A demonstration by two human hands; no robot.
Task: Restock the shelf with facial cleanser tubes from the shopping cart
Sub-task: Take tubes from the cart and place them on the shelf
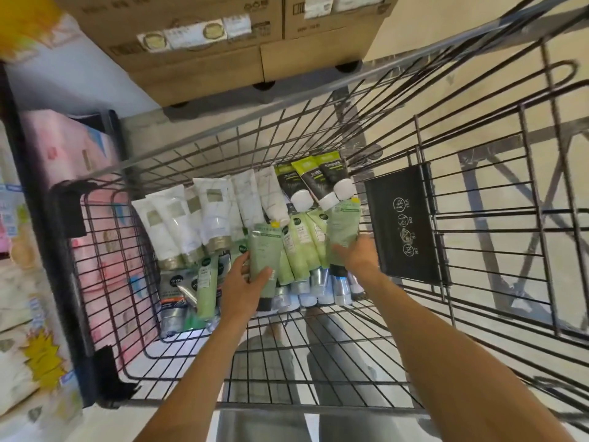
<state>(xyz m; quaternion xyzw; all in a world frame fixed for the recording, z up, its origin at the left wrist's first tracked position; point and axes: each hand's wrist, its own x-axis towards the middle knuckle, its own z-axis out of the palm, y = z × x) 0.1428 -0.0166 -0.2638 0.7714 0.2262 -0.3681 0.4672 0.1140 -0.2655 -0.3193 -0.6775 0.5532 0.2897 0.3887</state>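
Both my arms reach down into the wire shopping cart (398, 148). My left hand (243, 285) grips a pale green cleanser tube (264, 250) with a dark cap, thumb across its front. My right hand (358, 253) holds a second green tube (342, 224) at the right of the pile. Between them lie more light green tubes (302, 247). White tubes with gold caps (191, 224) and dark tubes with lime tops (306, 177) lie further in.
A black fold-down child seat panel (404, 228) hangs on the cart's right wall. Shelving with pink and pastel packs (67, 154) stands to the left. Cardboard boxes (204, 52) sit beyond the cart's far end. Tiled floor (478, 59) shows through the wires.
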